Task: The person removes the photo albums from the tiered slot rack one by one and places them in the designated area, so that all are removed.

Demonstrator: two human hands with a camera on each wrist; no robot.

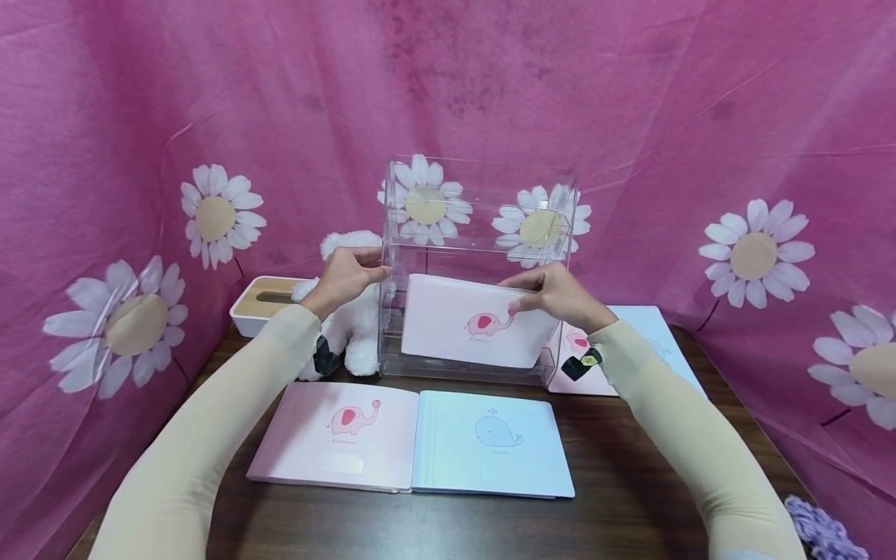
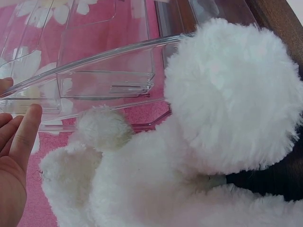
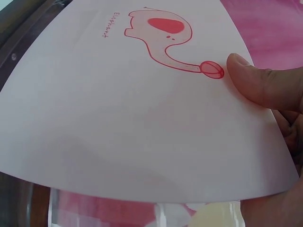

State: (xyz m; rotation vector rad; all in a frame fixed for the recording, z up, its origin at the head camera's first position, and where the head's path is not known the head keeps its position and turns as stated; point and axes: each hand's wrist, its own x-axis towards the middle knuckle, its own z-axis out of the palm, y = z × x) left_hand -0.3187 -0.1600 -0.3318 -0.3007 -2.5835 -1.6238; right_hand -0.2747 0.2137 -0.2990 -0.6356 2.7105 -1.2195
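Note:
My right hand (image 1: pixel 560 294) pinches the upper right edge of a pale pink booklet (image 1: pixel 441 334), thumb over the cover. A red elephant drawing (image 3: pixel 165 33) is on that cover. The booklet is slightly tilted at the front of a clear plastic rack (image 1: pixel 385 330), overlapping its lower shelf in the head view. At the rack's left side, my left hand (image 1: pixel 344 274) holds the upright edge between thumb and fingers. Before the rack lie a pink elephant booklet (image 1: pixel 378 459) and a light blue whale booklet (image 1: pixel 490 474), side by side.
A white plush toy (image 1: pixel 362 334) sits against the rack's left side, below my left hand. Behind it is a white box with a wooden slotted lid (image 1: pixel 245 323). More pink and blue booklets (image 1: pixel 640 323) lie right of the rack. Purple knitted material (image 1: pixel 822 529) is at the right corner.

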